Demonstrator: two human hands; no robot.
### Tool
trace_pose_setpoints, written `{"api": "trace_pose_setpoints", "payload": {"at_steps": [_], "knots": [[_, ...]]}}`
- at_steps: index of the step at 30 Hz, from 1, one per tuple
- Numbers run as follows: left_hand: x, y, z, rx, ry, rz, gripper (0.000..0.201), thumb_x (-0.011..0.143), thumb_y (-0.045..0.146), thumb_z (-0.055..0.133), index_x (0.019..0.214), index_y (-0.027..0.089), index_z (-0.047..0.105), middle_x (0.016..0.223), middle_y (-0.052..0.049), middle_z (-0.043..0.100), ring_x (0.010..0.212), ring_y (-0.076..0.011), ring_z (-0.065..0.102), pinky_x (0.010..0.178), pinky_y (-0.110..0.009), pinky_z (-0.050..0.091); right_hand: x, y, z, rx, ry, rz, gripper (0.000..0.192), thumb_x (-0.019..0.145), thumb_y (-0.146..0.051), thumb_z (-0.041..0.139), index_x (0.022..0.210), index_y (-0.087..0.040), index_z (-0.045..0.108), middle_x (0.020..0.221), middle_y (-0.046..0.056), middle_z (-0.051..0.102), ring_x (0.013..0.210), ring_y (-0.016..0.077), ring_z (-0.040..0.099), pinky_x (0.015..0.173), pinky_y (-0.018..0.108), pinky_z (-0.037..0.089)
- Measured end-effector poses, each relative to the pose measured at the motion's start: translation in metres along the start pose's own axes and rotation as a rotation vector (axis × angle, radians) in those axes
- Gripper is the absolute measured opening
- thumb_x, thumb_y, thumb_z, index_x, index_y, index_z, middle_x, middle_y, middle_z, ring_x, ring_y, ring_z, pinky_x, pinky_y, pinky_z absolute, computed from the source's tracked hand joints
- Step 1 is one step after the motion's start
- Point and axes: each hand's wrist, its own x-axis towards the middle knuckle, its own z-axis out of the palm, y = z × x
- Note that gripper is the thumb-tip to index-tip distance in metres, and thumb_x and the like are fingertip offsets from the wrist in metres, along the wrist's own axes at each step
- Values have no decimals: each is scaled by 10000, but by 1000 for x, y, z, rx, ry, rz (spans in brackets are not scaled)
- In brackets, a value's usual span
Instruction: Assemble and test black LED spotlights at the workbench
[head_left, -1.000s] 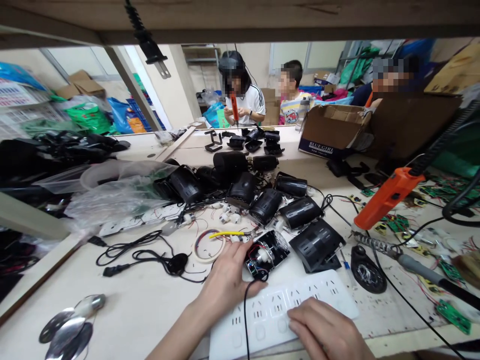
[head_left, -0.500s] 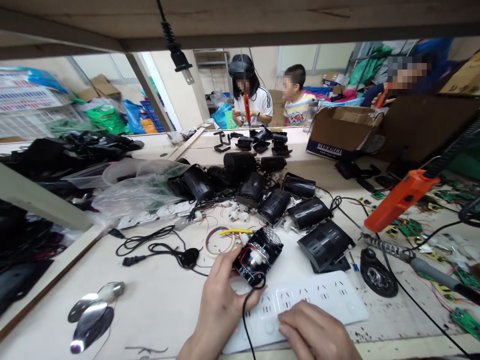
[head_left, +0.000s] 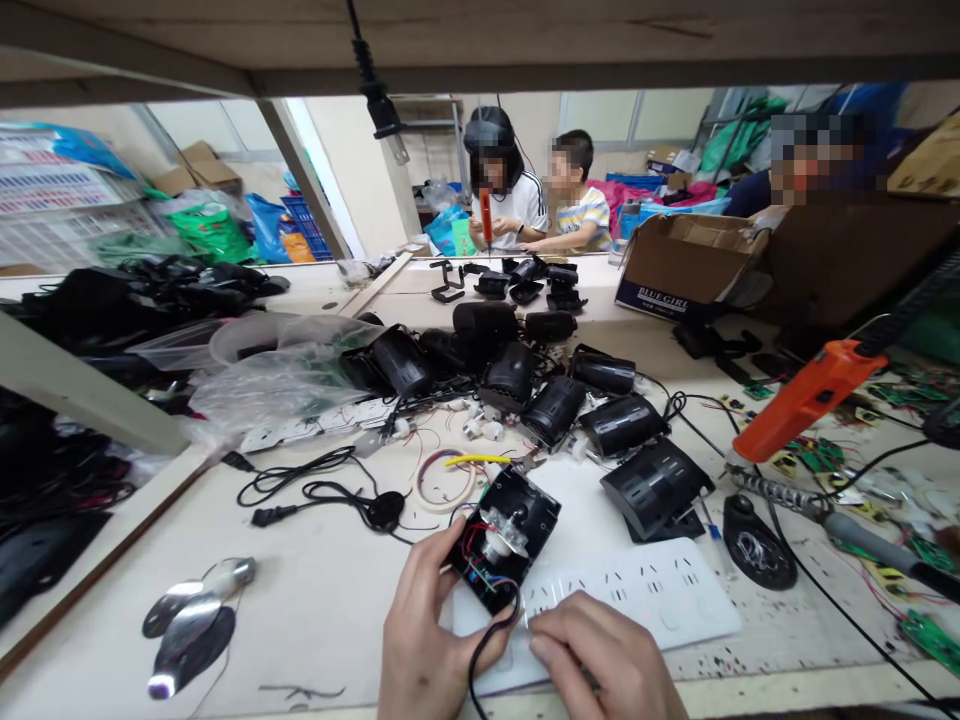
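My left hand (head_left: 431, 625) grips an open black plastic housing (head_left: 534, 508) between thumb and fingers. Inside it sit a white and silvery motor-like part (head_left: 504, 538), red and blue wires and a small circuit board. A black cable (head_left: 480, 655) runs out of its lower corner and hangs past my left thumb. My right hand (head_left: 611, 655) is closed in a pinch just right of the housing, above a white power strip (head_left: 667, 590); whatever its fingertips hold, if anything, cannot be made out. Behind the housing lie a roll of tape (head_left: 442, 497) and yellow-handled pliers (head_left: 480, 459).
Several black housings (head_left: 622, 425) lie across the middle. An orange soldering iron (head_left: 806, 400) hangs at right, over circuit boards (head_left: 825, 455) and an iron stand (head_left: 780, 492). Coiled black cord (head_left: 322, 490) and shiny blades (head_left: 191, 630) lie left. People sit across the bench beside a cardboard box (head_left: 690, 265).
The housing has been tipped so its round grille no longer shows and its inside faces me more. My right hand has shifted slightly left, closer to it.
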Motion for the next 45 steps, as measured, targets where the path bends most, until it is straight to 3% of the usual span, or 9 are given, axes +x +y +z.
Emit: {"api": "trace_pose_setpoints", "payload": {"at_steps": [7, 13, 21, 26, 34, 41, 45], "knots": [[-4, -3, -1, -155, 9, -75, 645, 696, 334, 814, 1279, 238, 556, 1218, -100, 584, 1155, -300, 618, 932, -393, 577, 4, -5, 4, 21, -13, 8, 182, 947, -139, 474, 924, -188, 648, 750, 26, 633, 682, 134, 618, 621, 212, 485], [-6, -5, 1, -228, -7, -90, 691, 663, 288, 846, 1289, 236, 558, 1258, -112, 573, 1196, -322, 597, 937, -382, 573, 3, -5, 21, 55, 202, 2, 318, 994, -248, 392, 829, -189, 658, 670, 28, 601, 608, 134, 571, 552, 230, 445], [-9, -5, 4, -328, -82, -165, 721, 635, 340, 869, 1283, 236, 571, 1319, -122, 554, 1240, -342, 567, 979, -384, 547, 7, -12, 14, 50, 210, -18, 293, 985, -210, 412, 830, -184, 659, 671, 26, 608, 603, 127, 574, 551, 226, 450], [-7, -1, 3, -331, -114, -190, 733, 650, 399, 848, 1294, 206, 555, 1347, -154, 544, 1247, -361, 561, 992, -414, 537, 14, -18, 2, -8, 135, -45, 277, 977, -173, 420, 844, -175, 663, 674, 29, 623, 607, 125, 594, 559, 212, 477], [-6, -1, 5, -539, -172, -218, 760, 650, 423, 851, 1303, 215, 525, 1379, -161, 542, 1282, -361, 529, 1048, -437, 485, 16, -22, 1, -3, 130, -84, 265, 967, -168, 443, 823, -171, 665, 668, 28, 635, 602, 125, 601, 553, 208, 469], [-5, -6, 1, -512, -210, -230, 784, 625, 400, 872, 1304, 208, 531, 1392, -171, 530, 1293, -372, 515, 1057, -446, 470, 20, -24, -2, 3, 126, -89, 285, 977, -176, 421, 820, -172, 659, 670, 28, 632, 603, 126, 593, 551, 208, 462], [-2, -4, 0, -398, -170, -188, 731, 648, 402, 854, 1290, 219, 556, 1363, -154, 532, 1284, -353, 526, 1019, -414, 508, 18, -18, 1, -38, 107, -82, 288, 979, -170, 411, 818, -171, 650, 668, 29, 621, 607, 127, 590, 560, 212, 465]]}}
